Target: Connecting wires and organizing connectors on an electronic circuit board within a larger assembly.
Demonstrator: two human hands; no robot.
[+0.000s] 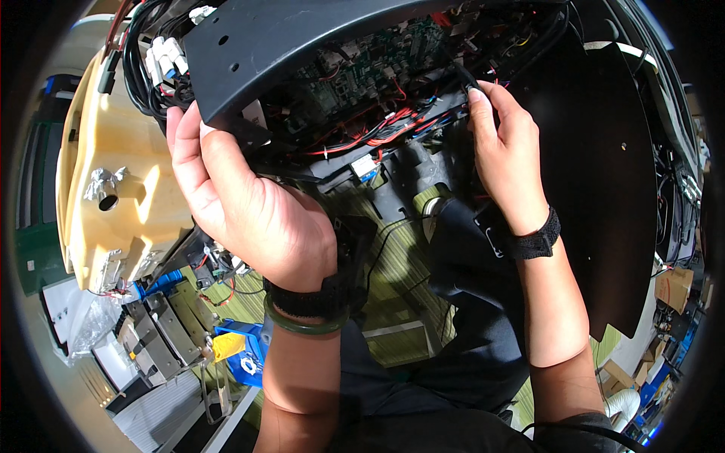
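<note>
- Working at the open black housing (264, 36), which sits at twelve o'clock on my view, I judge the step in hand to be handling a slim black piece (466, 75) by its wiring.
- At ten o'clock I have the left hand (253, 200) grasping the housing's lower left corner, thumb along its edge, fingers curled behind.
- At two o'clock the right hand (510, 140) pinches that slim black piece between thumb and forefinger; I cannot tell whether it is a cable or a strip.
- Between the hands I see a green circuit board (377, 57), with red and black wires (381, 132) bundled below it.
- As I judge it, the next move calls for a steady left hold and a light right pinch, clear of the wires.
- White connectors (169, 59) hang at ten o'clock, a cream shell (147, 177) stands at nine, and a dark panel (604, 189) fills three.
- Below, I make out green striped flooring (400, 260), metal parts (162, 332) at eight o'clock, a blue container (245, 366) at seven and a cardboard box (672, 289) past three.
</note>
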